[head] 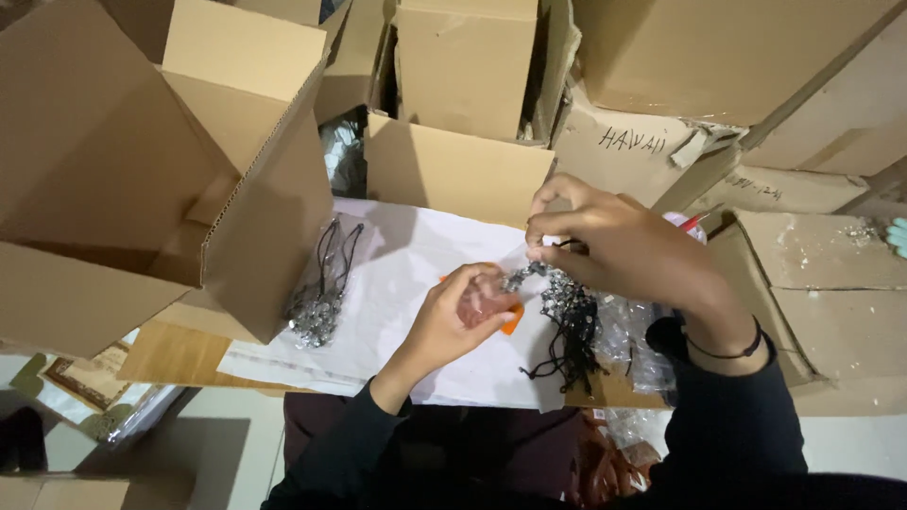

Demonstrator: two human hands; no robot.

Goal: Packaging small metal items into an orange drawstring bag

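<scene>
My left hand (460,321) is curled around a small clear plastic bag (484,300) with an orange piece showing beneath it. My right hand (614,247) pinches the black cord of a silvery beaded trinket (521,277) and holds it at the bag's mouth. Just right of my left hand, a pile of similar black-corded trinkets (570,331) lies on white paper (406,283). A second bundle of them in clear wrap (321,302) rests at the paper's left edge.
A large open cardboard box (132,170) stands at the left. More cardboard boxes (463,66) are stacked behind and to the right. The paper lies on flattened cardboard. Clear bags (652,349) sit under my right forearm.
</scene>
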